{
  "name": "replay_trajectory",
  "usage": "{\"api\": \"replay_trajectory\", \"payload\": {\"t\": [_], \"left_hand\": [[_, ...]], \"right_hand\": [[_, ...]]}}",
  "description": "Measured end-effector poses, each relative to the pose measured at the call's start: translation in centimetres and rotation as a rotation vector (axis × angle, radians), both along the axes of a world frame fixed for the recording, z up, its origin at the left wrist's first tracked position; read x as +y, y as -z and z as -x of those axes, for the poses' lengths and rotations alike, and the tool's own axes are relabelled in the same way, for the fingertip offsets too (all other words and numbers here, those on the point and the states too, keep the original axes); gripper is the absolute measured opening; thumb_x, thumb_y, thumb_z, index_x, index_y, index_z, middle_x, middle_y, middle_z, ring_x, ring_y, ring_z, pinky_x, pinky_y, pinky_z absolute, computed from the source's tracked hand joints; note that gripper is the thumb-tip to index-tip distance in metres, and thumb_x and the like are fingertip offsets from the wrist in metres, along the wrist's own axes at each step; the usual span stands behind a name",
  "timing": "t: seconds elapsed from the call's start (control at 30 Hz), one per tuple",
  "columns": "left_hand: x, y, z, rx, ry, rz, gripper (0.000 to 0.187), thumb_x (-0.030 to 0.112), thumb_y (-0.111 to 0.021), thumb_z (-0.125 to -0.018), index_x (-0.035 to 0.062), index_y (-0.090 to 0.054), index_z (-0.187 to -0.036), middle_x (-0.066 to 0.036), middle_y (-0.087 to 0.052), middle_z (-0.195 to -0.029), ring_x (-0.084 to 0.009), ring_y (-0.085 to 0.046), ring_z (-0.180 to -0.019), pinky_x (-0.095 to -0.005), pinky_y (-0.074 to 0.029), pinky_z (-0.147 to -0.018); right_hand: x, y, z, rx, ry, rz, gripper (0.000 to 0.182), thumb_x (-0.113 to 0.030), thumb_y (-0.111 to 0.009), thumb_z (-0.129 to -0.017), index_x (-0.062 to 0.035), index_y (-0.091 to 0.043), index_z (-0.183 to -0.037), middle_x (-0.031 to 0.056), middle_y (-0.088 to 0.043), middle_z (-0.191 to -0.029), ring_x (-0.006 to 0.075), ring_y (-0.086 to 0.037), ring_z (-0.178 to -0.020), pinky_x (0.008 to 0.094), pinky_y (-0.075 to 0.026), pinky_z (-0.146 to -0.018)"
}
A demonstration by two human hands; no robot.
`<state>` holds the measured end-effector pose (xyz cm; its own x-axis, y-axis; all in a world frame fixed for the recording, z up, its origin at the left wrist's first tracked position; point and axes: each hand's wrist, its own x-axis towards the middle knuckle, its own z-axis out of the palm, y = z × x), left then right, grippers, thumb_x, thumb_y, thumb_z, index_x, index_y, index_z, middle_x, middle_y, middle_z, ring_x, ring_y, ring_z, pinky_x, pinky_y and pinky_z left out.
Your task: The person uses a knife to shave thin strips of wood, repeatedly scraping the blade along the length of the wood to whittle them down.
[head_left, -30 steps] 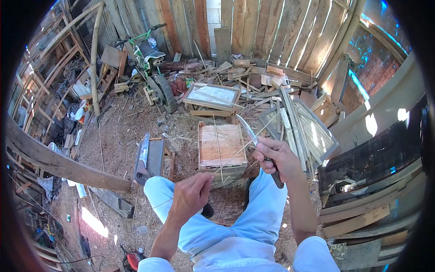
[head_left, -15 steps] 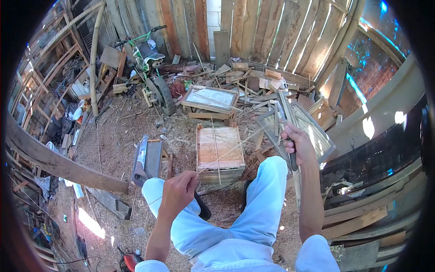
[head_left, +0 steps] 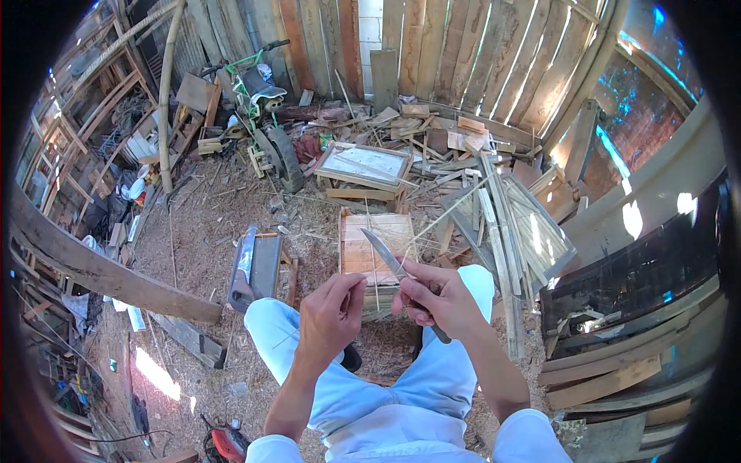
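My right hand (head_left: 441, 297) grips a knife (head_left: 384, 251) by its dark handle, the blade pointing up and to the left. Pinched in my left hand (head_left: 328, 312) is a thin wooden strip (head_left: 454, 214). It runs past the knife toward the upper right; its other end shows faintly below my left wrist. Where strip and blade cross, my right fingers partly hide the contact. Both hands are above my knees, close together. Just beyond them stands a wooden box (head_left: 353, 241) with thin sticks lying across its top.
A handsaw (head_left: 246, 258) rests on a dark-topped low piece at the left. Farther back are a framed panel (head_left: 363, 163), a scrap wood pile (head_left: 432, 131) and a small motorbike (head_left: 278, 154). Long slats (head_left: 502, 255) lean at right. A red tool (head_left: 228, 444) lies behind left.
My right hand has swung in from the far right with the knife, close to my left hand. My left hand has shifted slightly right and up, and the strip now angles more steeply.
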<state>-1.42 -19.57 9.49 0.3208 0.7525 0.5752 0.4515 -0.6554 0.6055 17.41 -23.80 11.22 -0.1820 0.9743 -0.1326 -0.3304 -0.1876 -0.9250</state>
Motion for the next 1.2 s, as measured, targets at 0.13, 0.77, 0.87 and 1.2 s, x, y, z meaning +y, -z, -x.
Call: {"api": "replay_trajectory", "payload": {"t": [0.13, 0.77, 0.87, 1.2], "left_hand": [[-1.0, -0.9, -0.2, -0.029, 0.007, -0.004, 0.013, -0.002, -0.066, -0.079, 0.0029, -0.061, -0.09, -0.011, -0.061, -0.074, -0.0244, -0.059, -0.057, -0.0334, -0.046, -0.051], [-1.8, -2.2, 0.1, 0.003, 0.046, -0.101, 0.019, -0.001, -0.07, -0.076, 0.0019, -0.063, -0.093, -0.008, -0.064, -0.079, -0.0216, -0.062, -0.065, -0.0293, -0.049, -0.054], [-1.9, -2.5, 1.4, -0.036, 0.036, 0.191, 0.013, 0.0, -0.068, -0.08, 0.0009, -0.062, -0.092, -0.01, -0.063, -0.078, -0.0233, -0.061, -0.063, -0.029, -0.047, -0.054], [-2.3, -2.6, 0.0, -0.047, 0.047, 0.196, 0.008, -0.001, -0.064, -0.082, -0.0008, -0.061, -0.09, -0.014, -0.063, -0.077, -0.0279, -0.06, -0.061, -0.0317, -0.047, -0.055]], "right_hand": [[-0.1, 0.0, 0.1, -0.027, -0.063, -0.054, 0.035, -0.012, -0.051, -0.097, -0.0011, -0.051, -0.129, 0.0048, -0.062, -0.077, 0.0037, -0.042, -0.053, 0.0178, -0.033, -0.045], [-1.3, -1.7, -0.6, 0.03, -0.082, -0.031, 0.026, -0.011, -0.051, -0.096, 0.0014, -0.056, -0.118, 0.0043, -0.058, -0.073, 0.0037, -0.04, -0.053, 0.0176, -0.028, -0.042], [-1.0, -1.8, -2.4, 0.06, 0.012, -0.051, 0.024, -0.011, -0.051, -0.096, 0.0022, -0.057, -0.115, 0.0049, -0.059, -0.073, 0.0039, -0.04, -0.052, 0.0179, -0.028, -0.041], [-1.5, -0.5, 0.6, 0.002, -0.075, 0.03, 0.023, -0.012, -0.05, -0.097, 0.0006, -0.057, -0.115, 0.0064, -0.058, -0.071, 0.0051, -0.04, -0.051, 0.0186, -0.03, -0.043]]}}
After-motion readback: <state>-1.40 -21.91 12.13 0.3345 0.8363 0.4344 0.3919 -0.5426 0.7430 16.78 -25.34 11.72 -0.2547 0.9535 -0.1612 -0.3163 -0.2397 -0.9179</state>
